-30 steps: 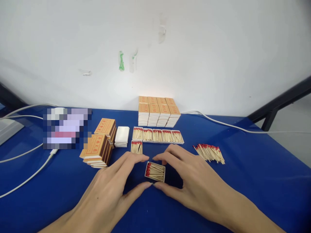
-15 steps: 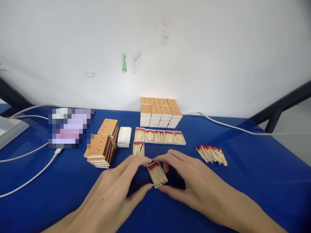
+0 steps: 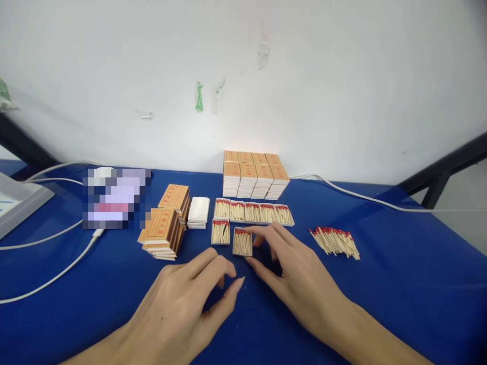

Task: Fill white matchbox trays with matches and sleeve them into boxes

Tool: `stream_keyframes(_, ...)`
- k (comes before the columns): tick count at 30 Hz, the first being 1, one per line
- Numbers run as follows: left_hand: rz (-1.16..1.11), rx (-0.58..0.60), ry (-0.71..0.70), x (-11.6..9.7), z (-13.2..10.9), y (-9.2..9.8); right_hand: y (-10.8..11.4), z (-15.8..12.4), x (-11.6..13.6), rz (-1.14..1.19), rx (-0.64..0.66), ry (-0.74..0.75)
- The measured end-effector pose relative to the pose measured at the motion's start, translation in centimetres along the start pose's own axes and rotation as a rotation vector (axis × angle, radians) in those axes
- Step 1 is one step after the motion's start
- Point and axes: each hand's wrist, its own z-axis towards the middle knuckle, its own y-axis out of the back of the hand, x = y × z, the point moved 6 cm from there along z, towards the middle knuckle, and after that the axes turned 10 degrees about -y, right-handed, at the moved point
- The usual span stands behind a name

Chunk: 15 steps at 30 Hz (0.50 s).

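Observation:
My right hand (image 3: pixel 294 268) grips a small white matchbox tray (image 3: pixel 242 242) by its right side, thumb at the near edge and forefinger at the far edge. Red-tipped matches fill this tray, which sits just right of another filled tray (image 3: pixel 220 231). My left hand (image 3: pixel 194 291) is nearer to me, holding nothing, with thumb and fingers a little apart. Behind these trays runs a row of several filled trays (image 3: pixel 252 212). A loose pile of matches (image 3: pixel 335 241) lies on the blue table, right of my right hand.
Closed matchboxes (image 3: pixel 255 172) are stacked against the wall. On the left stand orange matchbox sleeves (image 3: pixel 162 225) and a short stack of white trays (image 3: pixel 198 210). A blurred-out object (image 3: pixel 117 197) and white cables (image 3: pixel 64 276) lie farther left.
The filled tray has moved away from me and straightened beside the other filled tray. My left hand has let go of it, while my right hand has moved forward with it.

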Motion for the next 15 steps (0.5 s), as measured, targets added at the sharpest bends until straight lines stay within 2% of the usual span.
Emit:
stream_keyframes(4, 0.122, -0.042, -0.056, -0.3, -0.2, 0.3, -0.1, 0.2, 0.1, -0.018, -0.005, 0.005)
stream_keyframes(10, 0.462, -0.118, -0.088, -0.9, -0.3, 1.3, -0.2, 0.3, 0.2, -0.016, -0.021, -0.002)
stream_keyframes(15, 0.580, -0.110, -0.274, -1.9, -0.5, 1.1, -0.3, 0.4, 0.1, 0.001, -0.042, -0.019)
